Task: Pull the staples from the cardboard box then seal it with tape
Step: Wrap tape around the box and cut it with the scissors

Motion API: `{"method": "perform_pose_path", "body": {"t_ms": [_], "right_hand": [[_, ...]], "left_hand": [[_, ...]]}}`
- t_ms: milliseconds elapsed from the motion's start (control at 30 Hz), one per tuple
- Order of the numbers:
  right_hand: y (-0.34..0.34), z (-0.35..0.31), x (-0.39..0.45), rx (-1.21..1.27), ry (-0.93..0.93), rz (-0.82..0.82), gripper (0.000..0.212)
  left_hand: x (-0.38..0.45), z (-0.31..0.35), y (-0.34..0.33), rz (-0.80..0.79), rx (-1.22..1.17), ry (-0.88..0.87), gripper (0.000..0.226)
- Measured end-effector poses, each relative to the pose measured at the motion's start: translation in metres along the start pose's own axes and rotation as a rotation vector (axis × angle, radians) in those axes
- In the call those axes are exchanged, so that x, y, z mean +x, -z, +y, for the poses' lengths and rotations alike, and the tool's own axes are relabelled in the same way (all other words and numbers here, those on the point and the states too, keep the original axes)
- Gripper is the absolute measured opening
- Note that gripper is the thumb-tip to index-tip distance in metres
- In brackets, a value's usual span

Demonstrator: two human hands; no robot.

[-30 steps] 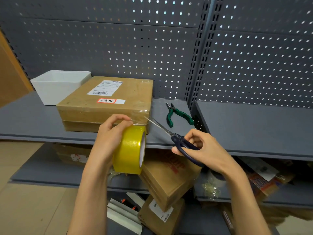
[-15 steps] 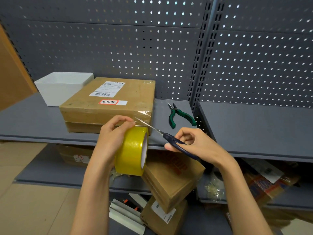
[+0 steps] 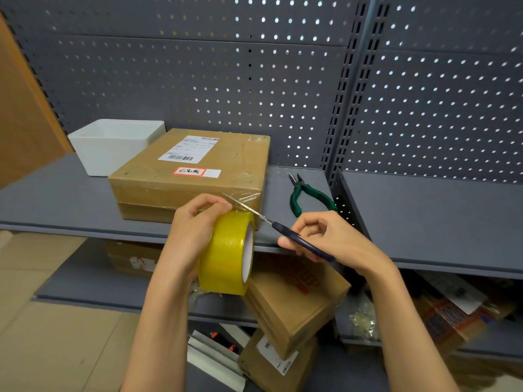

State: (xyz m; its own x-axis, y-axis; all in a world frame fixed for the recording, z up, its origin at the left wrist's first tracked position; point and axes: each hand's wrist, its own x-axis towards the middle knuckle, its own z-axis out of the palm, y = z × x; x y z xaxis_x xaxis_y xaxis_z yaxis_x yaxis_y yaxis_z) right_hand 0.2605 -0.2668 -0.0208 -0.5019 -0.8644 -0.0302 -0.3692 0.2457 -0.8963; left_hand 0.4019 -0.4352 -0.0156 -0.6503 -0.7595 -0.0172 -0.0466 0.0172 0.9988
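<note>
I have the yellow tape roll [image 3: 226,253] in my left hand [image 3: 192,236], that grip wrapped round the roll with the thumb and fingertips up at its top edge where the clear strip runs off to the cardboard box [image 3: 192,171]. My right hand [image 3: 331,239] is clamped on the dark handles of the scissors [image 3: 283,230], whose blades lie across the taut strip just beside the box's near right corner. The box sits flat on the grey shelf [image 3: 56,202], between a white bin [image 3: 113,145] and green-handled pliers [image 3: 308,193].

I judge the roll light and rigid, best held by its rim; the film is thin, sticky and quick to curl back on itself, so it wants tension. The box looks stiff and steady.

A white barcoded shipping label is too small to read; a red-bordered sticker carries handwritten Chinese characters I cannot make out for certain.
</note>
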Motion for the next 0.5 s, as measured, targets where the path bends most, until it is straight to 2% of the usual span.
{"method": "perform_pose_path", "body": {"t_ms": [500], "right_hand": [[0.0006, -0.0055, -0.0055, 0.058, 0.003, -0.005, 0.052]], "left_hand": [[0.0008, -0.0007, -0.0014, -0.005, 0.000, 0.011, 0.029]]}}
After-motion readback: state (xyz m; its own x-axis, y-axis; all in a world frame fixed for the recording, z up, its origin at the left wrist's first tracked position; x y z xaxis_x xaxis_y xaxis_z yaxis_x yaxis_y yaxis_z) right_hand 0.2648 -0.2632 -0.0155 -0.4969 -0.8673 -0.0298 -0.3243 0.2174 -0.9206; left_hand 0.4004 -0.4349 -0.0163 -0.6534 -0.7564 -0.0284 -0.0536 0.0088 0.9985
